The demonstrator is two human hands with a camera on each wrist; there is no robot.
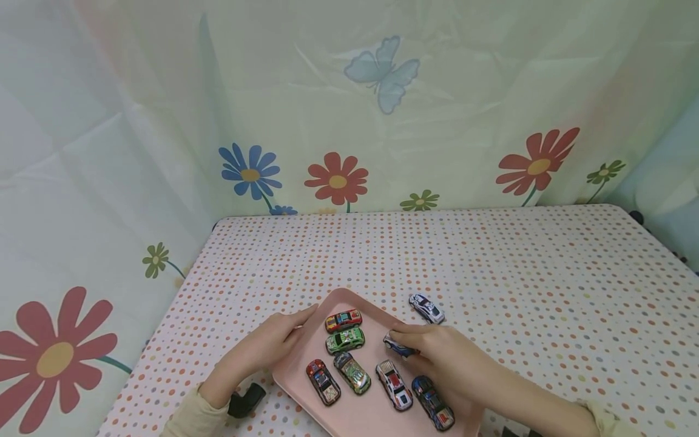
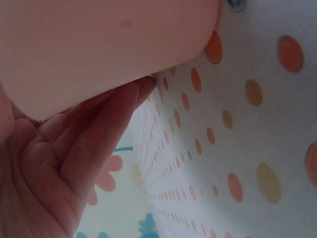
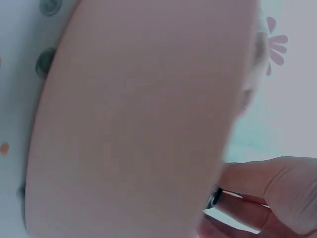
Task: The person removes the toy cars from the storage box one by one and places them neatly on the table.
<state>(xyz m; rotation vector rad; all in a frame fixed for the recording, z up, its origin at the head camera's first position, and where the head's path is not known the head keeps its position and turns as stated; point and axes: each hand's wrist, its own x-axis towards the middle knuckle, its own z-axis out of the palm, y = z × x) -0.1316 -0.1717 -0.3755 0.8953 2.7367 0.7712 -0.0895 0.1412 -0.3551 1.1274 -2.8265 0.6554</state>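
Note:
A pink tray (image 1: 306,394) lies at an angle on the table, with several toy cars in it. My left hand (image 1: 275,340) grips its left edge; in the left wrist view the fingers (image 2: 106,131) reach beneath the tray's underside. Over the tray's right part, my right hand (image 1: 445,358) pinches a white and blue toy car (image 1: 400,347), partly hidden by the fingers. Below that hand are a white and red car (image 1: 394,385) and a dark blue car (image 1: 433,402). Just past the tray's far edge, a white toy car (image 1: 427,308) stands on the table.
Inside the tray's left half sit a red and yellow car (image 1: 343,320), a green car (image 1: 345,341), a green patterned car (image 1: 352,372) and a red and blue car (image 1: 323,382). A dotted cloth (image 1: 491,261) covers the table. Flowered curtains (image 1: 437,121) hang behind it.

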